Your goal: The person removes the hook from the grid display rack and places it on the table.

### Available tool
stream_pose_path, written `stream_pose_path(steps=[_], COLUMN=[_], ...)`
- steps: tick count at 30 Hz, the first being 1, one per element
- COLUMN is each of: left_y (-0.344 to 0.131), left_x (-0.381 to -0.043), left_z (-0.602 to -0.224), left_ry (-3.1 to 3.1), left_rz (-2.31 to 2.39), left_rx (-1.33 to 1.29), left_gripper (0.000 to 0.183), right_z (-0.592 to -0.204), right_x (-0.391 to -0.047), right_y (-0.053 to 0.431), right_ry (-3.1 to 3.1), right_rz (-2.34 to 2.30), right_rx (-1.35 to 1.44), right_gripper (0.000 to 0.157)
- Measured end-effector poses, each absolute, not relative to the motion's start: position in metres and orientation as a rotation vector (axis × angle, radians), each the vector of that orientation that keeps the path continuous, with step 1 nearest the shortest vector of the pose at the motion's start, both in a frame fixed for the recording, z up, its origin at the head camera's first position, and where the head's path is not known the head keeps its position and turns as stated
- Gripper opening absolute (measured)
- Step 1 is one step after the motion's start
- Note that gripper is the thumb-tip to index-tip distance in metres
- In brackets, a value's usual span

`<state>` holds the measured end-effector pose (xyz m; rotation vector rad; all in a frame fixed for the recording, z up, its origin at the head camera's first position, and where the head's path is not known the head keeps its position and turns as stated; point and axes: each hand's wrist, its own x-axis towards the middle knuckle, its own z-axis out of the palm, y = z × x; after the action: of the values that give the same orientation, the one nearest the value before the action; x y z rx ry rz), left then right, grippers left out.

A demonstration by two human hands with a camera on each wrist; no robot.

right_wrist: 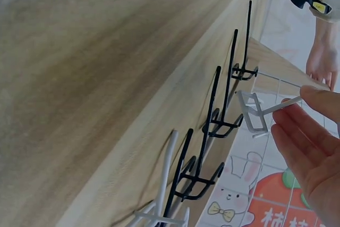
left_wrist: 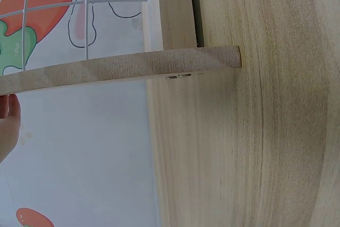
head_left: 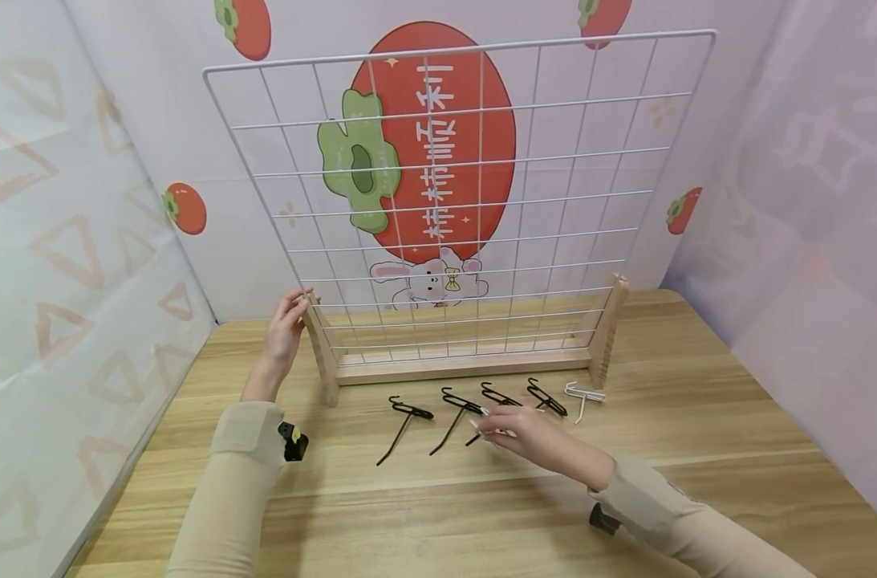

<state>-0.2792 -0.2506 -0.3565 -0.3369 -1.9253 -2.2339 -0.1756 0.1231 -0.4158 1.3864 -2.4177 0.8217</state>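
A white wire grid [head_left: 460, 51] stands upright in a wooden stand [head_left: 467, 369]. At the stand's left upright [left_wrist: 133, 65], near its top, my left hand [head_left: 285, 329] grips the wood with its fingertips. Between thumb and fingertips of my right hand [right_wrist: 313, 136] is a white wire hook [right_wrist: 255, 112], pinched by its straight prong, the looped end pointing away from the hand. Below that hand, a row of several black hooks [head_left: 412, 411] lies on the table in front of the stand. A second white hook [head_left: 585, 395] ends the row on the right.
The wooden table [head_left: 424, 514] reaches back to a cloth backdrop [head_left: 250, 201] printed with persimmons and a rabbit. Cloth walls rise at the left and right sides. A small black camera [head_left: 294, 443] sits on the left wrist.
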Motion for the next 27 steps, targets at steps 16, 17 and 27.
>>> stream_pose_path(steps=[16, 17, 27], left_y=[-0.250, -0.250, -0.251], left_x=[-0.279, -0.279, -0.279], left_z=[-0.356, -0.356, -0.356], left_ry=[-1.925, -1.924, -1.924], left_rz=[-2.247, -2.248, -2.242], left_rx=[-0.341, -0.342, -0.341], left_gripper=[0.017, 0.017, 0.019], right_z=[-0.428, -0.428, -0.432], right_x=[-0.174, -0.173, -0.174], right_y=[0.129, 0.129, 0.128], right_ry=[-2.475, -2.487, -2.565], right_rz=[0.834, 0.831, 0.803], right_rx=[1.400, 1.398, 1.391], right_gripper=[0.013, 0.014, 0.013])
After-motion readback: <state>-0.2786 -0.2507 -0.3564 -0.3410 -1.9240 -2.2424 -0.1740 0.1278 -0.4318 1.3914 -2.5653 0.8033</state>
